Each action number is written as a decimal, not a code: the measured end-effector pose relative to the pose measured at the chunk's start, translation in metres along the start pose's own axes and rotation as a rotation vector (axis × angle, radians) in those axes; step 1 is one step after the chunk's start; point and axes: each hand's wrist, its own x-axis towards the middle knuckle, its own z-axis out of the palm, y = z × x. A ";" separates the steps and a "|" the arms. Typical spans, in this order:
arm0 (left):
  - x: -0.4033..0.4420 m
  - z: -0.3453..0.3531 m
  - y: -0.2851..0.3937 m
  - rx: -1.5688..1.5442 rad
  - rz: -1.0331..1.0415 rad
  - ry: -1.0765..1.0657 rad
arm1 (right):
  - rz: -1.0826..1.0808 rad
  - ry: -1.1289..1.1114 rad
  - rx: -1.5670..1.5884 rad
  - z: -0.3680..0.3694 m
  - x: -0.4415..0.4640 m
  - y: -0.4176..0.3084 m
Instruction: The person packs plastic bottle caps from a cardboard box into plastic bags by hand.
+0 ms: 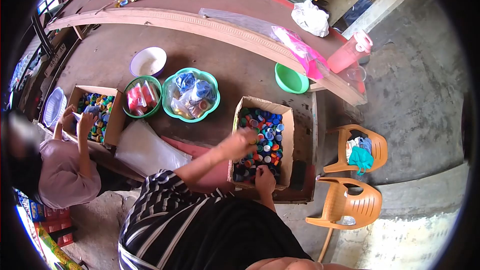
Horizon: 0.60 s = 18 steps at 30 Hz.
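A cardboard box (287, 155) full of bottle caps (266, 137) in blue, red, white, green and orange stands on the table in front of me. My left hand (243, 143) hangs over the box's left side, slightly blurred, its fingers curled together. Whatever lies in those fingers, I cannot make out. At the box's near edge, my right hand (265, 179) is closed in a pinch among the caps. Its fingertips hide what they grip, if anything.
On the left, a co-worker (70, 170) has both hands raised over another box (116, 120) of caps. Between us are a teal basin (216, 106) with bagged items, a green basin (159, 106), a white bowl (148, 61) and plastic sheets (147, 149). Orange chairs (367, 202) stand right.
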 end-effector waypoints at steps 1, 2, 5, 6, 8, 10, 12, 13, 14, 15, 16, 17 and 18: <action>-0.002 0.005 0.018 -0.149 0.021 -0.224 | -0.051 0.027 -0.026 0.000 -0.001 0.002; -0.010 0.017 0.034 -0.339 0.015 -0.364 | -0.100 0.054 -0.051 0.001 -0.003 0.004; -0.033 0.019 0.093 -0.552 -0.003 -0.856 | -0.060 0.046 -0.035 0.000 -0.006 0.002; -0.043 0.022 0.100 -0.614 -0.013 -0.940 | -0.021 0.029 -0.012 0.000 -0.007 0.001; -0.062 0.020 0.106 -0.731 -0.038 -1.109 | -0.049 0.047 -0.041 0.007 -0.008 0.011; -0.063 -0.003 0.125 -0.811 0.025 -0.999 | -0.066 0.029 -0.024 0.005 -0.010 0.011; -0.071 -0.010 0.137 -0.986 0.153 -0.808 | -0.079 0.023 -0.031 0.003 -0.010 0.009; -0.073 -0.016 0.144 -0.980 0.168 -0.778 | -0.086 0.019 -0.038 0.002 -0.011 0.007; -0.074 -0.022 0.151 -0.977 0.184 -0.747 | -0.096 0.020 -0.049 0.001 -0.013 0.007; -0.074 -0.028 0.160 -0.973 0.201 -0.714 | -0.108 0.023 -0.063 0.001 -0.014 0.007; -0.074 -0.033 0.170 -0.974 0.210 -0.677 | -0.122 0.026 -0.077 0.000 -0.013 0.007; -0.075 -0.038 0.180 -0.973 0.218 -0.638 | -0.128 0.020 -0.079 0.000 -0.013 0.007; -0.076 -0.042 0.192 -0.973 0.225 -0.597 | -0.134 0.013 -0.082 0.001 -0.014 0.007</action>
